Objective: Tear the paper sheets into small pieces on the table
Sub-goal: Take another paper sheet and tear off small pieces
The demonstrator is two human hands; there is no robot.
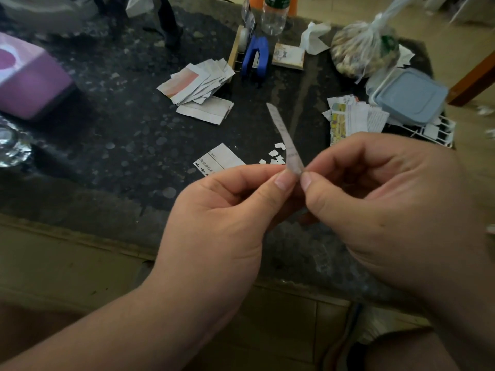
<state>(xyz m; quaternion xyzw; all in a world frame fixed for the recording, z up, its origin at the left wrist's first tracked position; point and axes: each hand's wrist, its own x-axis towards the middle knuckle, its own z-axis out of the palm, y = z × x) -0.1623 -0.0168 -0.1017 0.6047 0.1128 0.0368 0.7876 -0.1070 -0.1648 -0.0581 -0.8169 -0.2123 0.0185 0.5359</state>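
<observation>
Both hands are raised over the near edge of the table, close together. The left hand (227, 207) and the right hand (388, 194) each pinch the lower end of a narrow, pale strip of printed paper (283, 135) between thumb and forefinger. The two thumbs are almost touching, and the other fingers are curled in underneath. From the pinch the strip rises and leans away to the left, its far tip free in the air.

Just beyond the grip, small white torn scraps (276, 156) lie scattered on the dark speckled stone table (120, 156). Just left of the grip, a white printed sheet with bold black characters (221, 159) lies flat, its near edge hidden behind the left hand. Beyond the right hand sits a loose stack of colourful printed paper pieces (351, 116), and to its right a white wire rack (435, 132) with a grey-blue lidded plastic container (409, 95) behind it.

Further off and left of the grip, a fanned pile of rectangular paper pieces, the top one tinted pink (197, 81), rests on the stone. Behind that pile are a blue stapler (255, 58), a wooden tape dispenser (239, 42) and a small square notepad (288, 56). At the far edge stand a clear plastic bottle (273, 18), a crumpled white tissue (314, 37) and a knotted clear plastic bag (364, 49), whose contents I cannot make out. Far left lies a purple box (32, 79).
</observation>
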